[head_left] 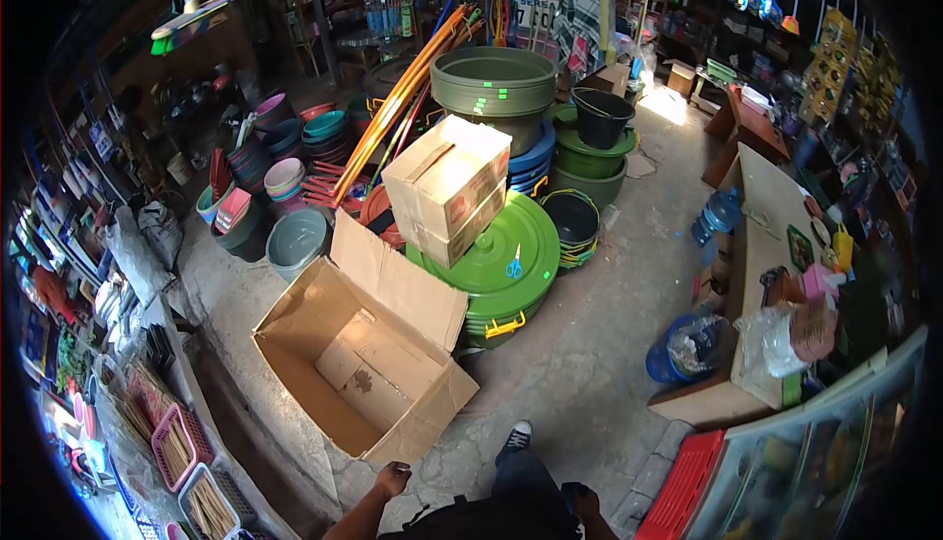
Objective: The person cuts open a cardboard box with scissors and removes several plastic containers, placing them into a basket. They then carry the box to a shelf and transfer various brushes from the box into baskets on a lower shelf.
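Note:
My left hand [395, 479], its fingers curled, hangs just off the near flap of a large open cardboard box [295, 329]. A small pale spot shows at its fingertips; I cannot tell what it is. My right hand [586, 503] is low beside my leg, closed around a small dark thing [571, 490]. The big box stands on the concrete floor with flaps spread, its inside showing bare cardboard. Beyond it, a closed carton [442, 171] rests on a stack of green lidded tubs [491, 289]. Blue-handled scissors [514, 263] lie on the top green lid.
Stacked basins [491, 73] and buckets [300, 240] crowd the floor ahead. Orange poles [393, 113] lean among them. On the right stand a wooden counter [761, 275], a blue bin [678, 348] and a red crate [678, 486]. Baskets [182, 447] line the left.

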{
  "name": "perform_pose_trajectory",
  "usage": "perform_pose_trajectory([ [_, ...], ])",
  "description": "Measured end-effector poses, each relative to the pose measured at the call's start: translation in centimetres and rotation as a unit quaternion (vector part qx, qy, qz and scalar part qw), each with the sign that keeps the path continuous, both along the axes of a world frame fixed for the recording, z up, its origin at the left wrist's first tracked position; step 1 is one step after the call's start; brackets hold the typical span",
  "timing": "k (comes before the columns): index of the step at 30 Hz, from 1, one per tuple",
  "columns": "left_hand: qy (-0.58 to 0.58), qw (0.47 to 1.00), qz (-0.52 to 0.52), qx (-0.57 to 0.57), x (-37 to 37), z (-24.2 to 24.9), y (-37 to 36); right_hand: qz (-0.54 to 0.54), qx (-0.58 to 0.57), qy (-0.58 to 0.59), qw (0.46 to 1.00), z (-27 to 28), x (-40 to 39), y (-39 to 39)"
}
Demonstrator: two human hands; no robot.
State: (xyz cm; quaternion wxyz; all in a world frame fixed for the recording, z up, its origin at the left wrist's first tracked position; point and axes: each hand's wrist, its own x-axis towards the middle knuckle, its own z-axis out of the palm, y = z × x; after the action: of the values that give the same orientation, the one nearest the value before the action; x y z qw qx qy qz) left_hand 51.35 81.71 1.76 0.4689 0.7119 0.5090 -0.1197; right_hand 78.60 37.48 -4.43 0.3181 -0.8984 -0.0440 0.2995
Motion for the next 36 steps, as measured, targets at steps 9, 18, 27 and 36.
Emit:
perform_pose_trajectory([
  [9,-0.069,0.995,0.075,-0.006,13.9,3.9,2.4,0.029,0.030,0.002,0.999,6.0,19.1,9.9],
  [18,-0.193,0.965,0.177,-0.022,22.4,7.0,5.7,0.173,0.160,-0.042,0.971,17.1,28.0,31.2],
  [27,-0.318,0.924,0.210,-0.037,32.8,7.3,13.9,0.475,0.149,-0.322,0.806,21.5,31.4,50.9],
  [36,-0.261,0.951,0.154,-0.056,36.6,10.3,20.0,0.359,0.053,-0.235,0.902,12.5,37.1,54.4],
])
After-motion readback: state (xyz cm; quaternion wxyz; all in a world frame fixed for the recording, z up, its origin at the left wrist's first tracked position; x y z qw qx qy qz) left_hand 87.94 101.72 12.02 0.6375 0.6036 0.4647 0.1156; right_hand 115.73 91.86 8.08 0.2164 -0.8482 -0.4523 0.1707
